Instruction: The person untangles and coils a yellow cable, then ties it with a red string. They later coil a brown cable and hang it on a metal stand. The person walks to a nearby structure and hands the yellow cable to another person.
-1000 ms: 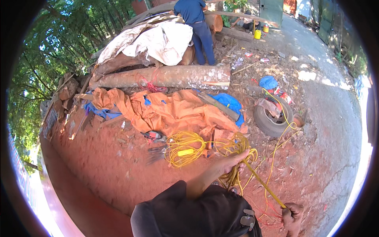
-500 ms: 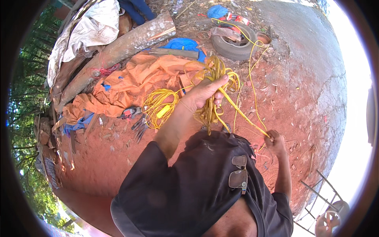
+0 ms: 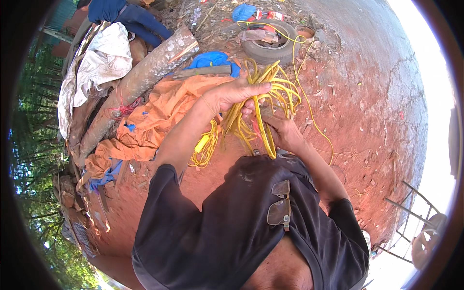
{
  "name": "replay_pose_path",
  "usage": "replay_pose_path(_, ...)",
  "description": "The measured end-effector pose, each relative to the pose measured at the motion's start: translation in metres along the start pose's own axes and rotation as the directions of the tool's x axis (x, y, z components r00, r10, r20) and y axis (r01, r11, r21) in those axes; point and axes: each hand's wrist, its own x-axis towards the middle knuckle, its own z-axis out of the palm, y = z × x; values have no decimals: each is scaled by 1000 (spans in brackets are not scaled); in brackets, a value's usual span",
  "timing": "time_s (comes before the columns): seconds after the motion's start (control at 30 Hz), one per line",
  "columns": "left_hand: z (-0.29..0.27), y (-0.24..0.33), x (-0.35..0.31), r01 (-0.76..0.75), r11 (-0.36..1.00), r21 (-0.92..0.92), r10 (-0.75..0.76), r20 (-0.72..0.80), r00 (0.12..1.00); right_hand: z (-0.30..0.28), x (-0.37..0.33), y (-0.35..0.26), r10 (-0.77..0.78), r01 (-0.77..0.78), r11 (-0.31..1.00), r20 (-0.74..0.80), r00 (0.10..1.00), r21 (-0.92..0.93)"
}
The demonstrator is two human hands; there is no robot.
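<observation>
Loops of yellow cord (image 3: 280, 89) hang in a loose bundle in front of my chest. My left hand (image 3: 237, 93) is closed round the bundle, thumb across the top. Close beside it, my right hand (image 3: 286, 133) is at the right side of the loops, fingers curled in at the cord and partly hidden by it. A single strand runs from the bundle's right side over the ground toward the tyre. Below my left forearm lies a thinner yellow coil (image 3: 207, 147) with a yellow connector on it, partly covered by the arm.
An orange tarp (image 3: 166, 108) spreads on the red soil, with a blue sheet (image 3: 211, 59) behind it. Beyond are a tyre (image 3: 268, 54), a thick log (image 3: 140, 82) and a white sack (image 3: 108, 53). A person in blue (image 3: 140, 21) bends at far left. A metal frame (image 3: 411, 217) stands at right.
My right hand has come from the lower right, where it held a stretched length of cord, up to the bundle. The person in blue shows more at the far left.
</observation>
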Motion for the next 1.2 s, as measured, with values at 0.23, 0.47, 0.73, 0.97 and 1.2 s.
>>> replay_pose_path(0.23, 35, -22, 4, 12, 940, 340, -51, 104, 993, 18, 34, -11, 94, -129, 835, 93, 991, 535)
replay_pose_path(0.47, 59, -38, -16, -37, 943, 330, 2, 104, 995, 19, 25, -25, 395, -373, 209, 271, 878, 904)
replay_pose_path(0.73, 73, -68, -9, -189, 907, 377, 242, -98, 965, 45, 3, 14, 520, -93, -92, 128, 844, 991)
replay_pose_path(0.97, 80, -103, 8, -372, 899, 229, 418, -205, 885, 54, -3, 37, 470, -86, -144, 145, 871, 986)
replay_pose_path(1.2, 77, -107, 12, -433, 897, 87, 439, -294, 849, 64, -12, 74, 387, -70, -332, 203, 899, 941)
